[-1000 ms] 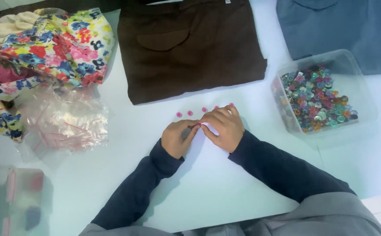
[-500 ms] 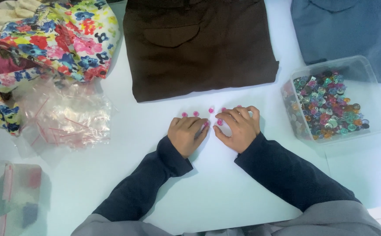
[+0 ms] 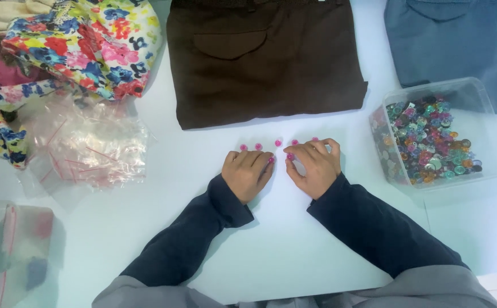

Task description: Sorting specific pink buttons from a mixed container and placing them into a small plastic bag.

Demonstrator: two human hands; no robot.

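Clear tub [image 3: 491, 122] right, crumpled bags [image 3: 86, 145] left

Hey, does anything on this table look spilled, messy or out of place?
Nothing spilled. The small pink beads sit in a row by the left hand and right hand. Only the flowered cloth heap and crumpled clear plastic bags look untidy.

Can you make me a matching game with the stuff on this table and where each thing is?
Things:
1. brown trousers
2. clear box of buttons
3. flowery cloth
4. pink beads

Places:
A. far left corner
B. right by the fingertips of the hands
C. right side of the table
D. top middle, folded flat

Pairs: 1-D, 2-C, 3-A, 4-B
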